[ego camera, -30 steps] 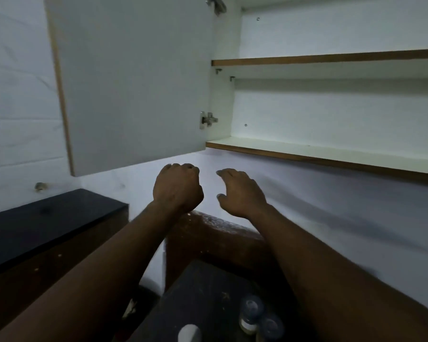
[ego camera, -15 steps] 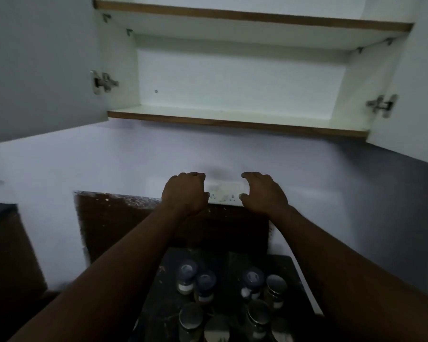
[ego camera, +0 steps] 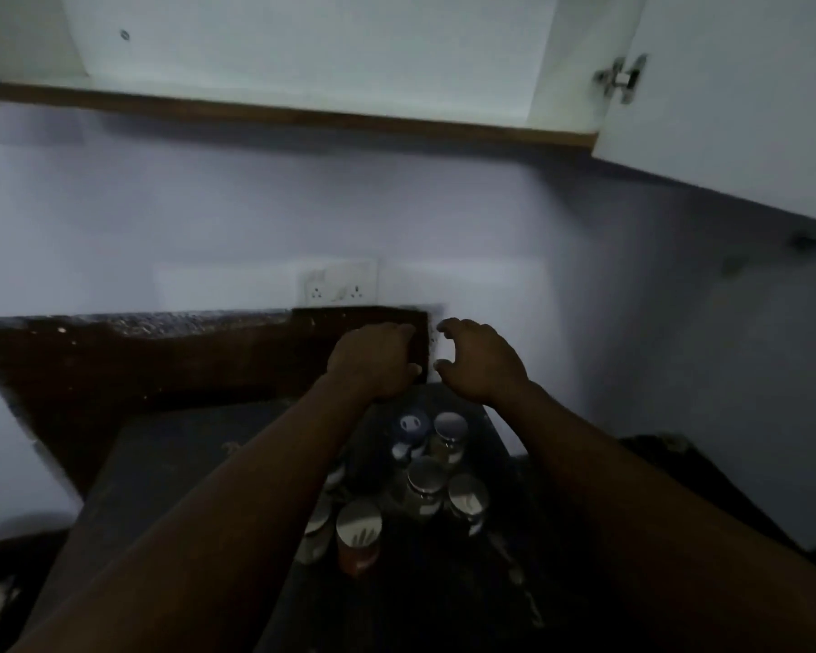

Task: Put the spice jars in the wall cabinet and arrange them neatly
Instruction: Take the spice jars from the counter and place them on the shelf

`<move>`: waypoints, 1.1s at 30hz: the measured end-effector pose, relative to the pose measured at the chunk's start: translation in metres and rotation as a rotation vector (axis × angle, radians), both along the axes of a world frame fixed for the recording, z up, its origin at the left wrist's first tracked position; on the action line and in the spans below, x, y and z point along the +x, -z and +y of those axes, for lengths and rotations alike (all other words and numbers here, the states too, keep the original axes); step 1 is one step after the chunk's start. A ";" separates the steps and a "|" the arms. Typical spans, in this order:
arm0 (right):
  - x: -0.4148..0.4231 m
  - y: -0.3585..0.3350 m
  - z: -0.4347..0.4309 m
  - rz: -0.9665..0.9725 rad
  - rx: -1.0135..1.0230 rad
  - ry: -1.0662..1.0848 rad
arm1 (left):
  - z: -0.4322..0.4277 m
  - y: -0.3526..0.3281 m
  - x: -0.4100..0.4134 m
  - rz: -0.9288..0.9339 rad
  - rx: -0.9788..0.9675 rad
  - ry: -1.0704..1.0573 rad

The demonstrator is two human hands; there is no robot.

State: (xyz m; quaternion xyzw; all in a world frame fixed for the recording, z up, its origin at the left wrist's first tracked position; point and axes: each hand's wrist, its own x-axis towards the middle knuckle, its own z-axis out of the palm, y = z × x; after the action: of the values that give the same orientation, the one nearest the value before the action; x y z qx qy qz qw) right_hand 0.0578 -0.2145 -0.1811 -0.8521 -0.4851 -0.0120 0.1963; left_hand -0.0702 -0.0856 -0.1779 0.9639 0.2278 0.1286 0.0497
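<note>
Asker: Hands first. Is either one holding anything?

Watcher: No. The left hand [ego camera: 373, 358] hangs palm down, fingers loosely bent, nothing in it. The right hand [ego camera: 484, 360] sits just beside it, thumb and fingers apart in a cupped shape, also bare. Both forearms stretch forward side by side. The two hands hover above the back of the jars [ego camera: 425, 478], apart from them.

Asker: Where exactly are the jars?

Watcher: All on the dark counter [ego camera: 184, 464], bunched upright below the wrists. I can pick out a blue-lidded jar [ego camera: 413, 428] next to a silver-lidded jar [ego camera: 449, 428] at the back. There are more shiny lids in the middle, and an orange jar [ego camera: 359, 534] is nearest the person. The left forearm covers some, so I can't count them.

Asker: And the cabinet [ego camera: 302, 40]?

Watcher: Up on the wall above, with the right door [ego camera: 726, 110] swung open. The stretch of bottom shelf [ego camera: 302, 116] in view shows no jar, though dim light and blur hide detail.

Asker: So how far along is it?

Watcher: I'd judge it barely begun: the door is open, and every visible jar is yet to be lifted and lined up. The cupped right hand looks ready to drop onto the back jars, but that's only a guess.
</note>
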 end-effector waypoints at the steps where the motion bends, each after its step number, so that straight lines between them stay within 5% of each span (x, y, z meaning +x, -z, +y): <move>1: -0.002 0.013 -0.007 0.023 -0.020 0.014 | -0.007 0.011 0.002 0.009 -0.017 0.026; 13: 0.020 0.171 -0.069 0.232 -0.210 0.126 | -0.058 0.159 0.043 0.229 -0.255 0.136; 20: 0.048 0.263 -0.072 0.441 -0.395 0.242 | -0.075 0.234 0.082 0.454 -0.237 0.196; 24: 0.056 0.296 -0.076 0.526 -0.333 0.194 | -0.080 0.257 0.090 0.499 -0.353 0.138; 33: 0.067 0.315 -0.093 0.706 -0.075 0.178 | -0.084 0.269 0.100 0.392 -0.197 0.165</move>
State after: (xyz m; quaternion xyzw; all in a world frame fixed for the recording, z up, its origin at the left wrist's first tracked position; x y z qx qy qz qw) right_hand 0.1248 -0.3078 -0.4956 -0.8492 -0.3114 0.2836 0.3185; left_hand 0.0294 -0.1699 -0.4467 0.9763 0.1651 -0.0884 0.1084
